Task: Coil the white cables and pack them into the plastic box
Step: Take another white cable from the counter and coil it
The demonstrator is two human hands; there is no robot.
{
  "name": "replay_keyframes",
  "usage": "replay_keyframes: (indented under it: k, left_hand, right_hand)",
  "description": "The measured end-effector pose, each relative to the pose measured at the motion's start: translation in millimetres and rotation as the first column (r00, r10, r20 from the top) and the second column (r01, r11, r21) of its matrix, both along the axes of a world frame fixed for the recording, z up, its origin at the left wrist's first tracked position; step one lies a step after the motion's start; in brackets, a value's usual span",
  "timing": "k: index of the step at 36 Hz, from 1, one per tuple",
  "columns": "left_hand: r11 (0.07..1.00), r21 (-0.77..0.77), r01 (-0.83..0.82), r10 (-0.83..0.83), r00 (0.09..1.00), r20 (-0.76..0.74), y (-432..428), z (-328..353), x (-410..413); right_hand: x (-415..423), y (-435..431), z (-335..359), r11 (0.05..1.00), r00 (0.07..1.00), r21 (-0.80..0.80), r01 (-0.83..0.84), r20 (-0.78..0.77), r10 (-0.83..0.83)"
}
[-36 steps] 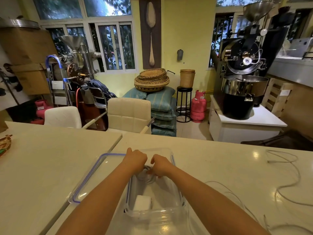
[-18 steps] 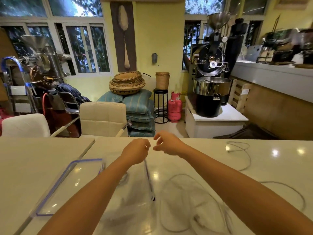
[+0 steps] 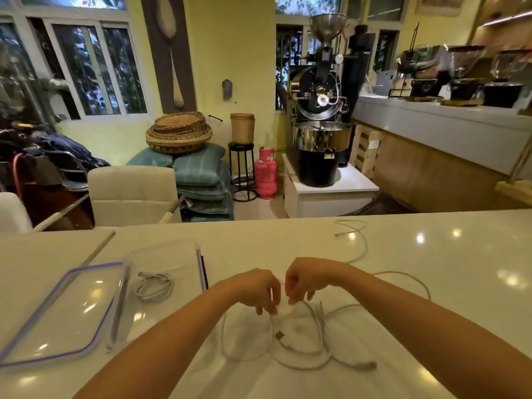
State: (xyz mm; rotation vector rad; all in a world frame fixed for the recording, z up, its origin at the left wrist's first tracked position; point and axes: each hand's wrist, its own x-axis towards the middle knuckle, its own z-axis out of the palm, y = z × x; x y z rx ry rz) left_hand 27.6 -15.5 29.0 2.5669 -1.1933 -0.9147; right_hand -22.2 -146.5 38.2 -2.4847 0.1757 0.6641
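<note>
A clear plastic box (image 3: 161, 254) stands on the white counter at left, with one coiled white cable (image 3: 154, 286) inside. Right of it, a loose white cable (image 3: 302, 349) lies in tangled loops in front of me. My left hand (image 3: 256, 289) and my right hand (image 3: 302, 279) hover close together over those loops, fingers curled down and pinching a strand of the cable between them. A second loose white cable (image 3: 359, 240) trails across the counter farther right, towards the back edge.
The box's clear lid (image 3: 57, 315) with a blue seal lies flat left of the box. The counter's far edge (image 3: 259, 221) drops to a room with cream chairs (image 3: 132, 194), a pink gas cylinder (image 3: 266, 174) and a coffee roaster (image 3: 319, 125).
Both hands left the box, where they had set a coiled cable, and moved right onto the loose cable. The view has turned to the right.
</note>
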Motion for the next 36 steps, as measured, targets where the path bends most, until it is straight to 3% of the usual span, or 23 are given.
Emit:
replay_keyframes:
  k: [9,17,20,23,27,32,36]
  left_hand:
    - [0.988,0.081,0.129,-0.137,0.984,0.112,-10,-15,-18]
    - [0.979,0.122,0.161,-0.174,0.979,0.104,-11,-17,-21]
    - [0.978,0.110,0.177,-0.187,0.978,0.092,-11,-11,-20]
    - [0.988,0.002,0.155,-0.155,0.987,0.041,-12,4,-17]
    - [0.956,-0.292,0.026,-0.060,0.992,-0.107,-10,39,-11]
    - [0.804,-0.567,-0.179,-0.077,0.914,-0.398,-9,102,-6]
    - [0.688,-0.664,-0.293,-0.140,0.844,-0.518,-13,141,-1]
  right_hand:
    - [-28,18,-29,0.948,0.974,-0.227,-0.222,-0.088,0.207]
    - [-42,17,-40,0.928,0.958,-0.239,-0.284,-0.045,0.282]
    - [-45,12,-25,0.920,0.948,-0.267,-0.289,0.056,0.314]
    - [-44,0,1,0.964,0.947,-0.177,-0.199,0.220,0.235]
    - [-37,-18,43,0.985,0.883,-0.116,-0.129,0.439,0.167]
    - [-28,-31,99,0.996,0.746,0.044,-0.082,0.666,0.032]
    - [-21,-35,132,0.957,0.609,0.263,-0.125,0.781,-0.136]
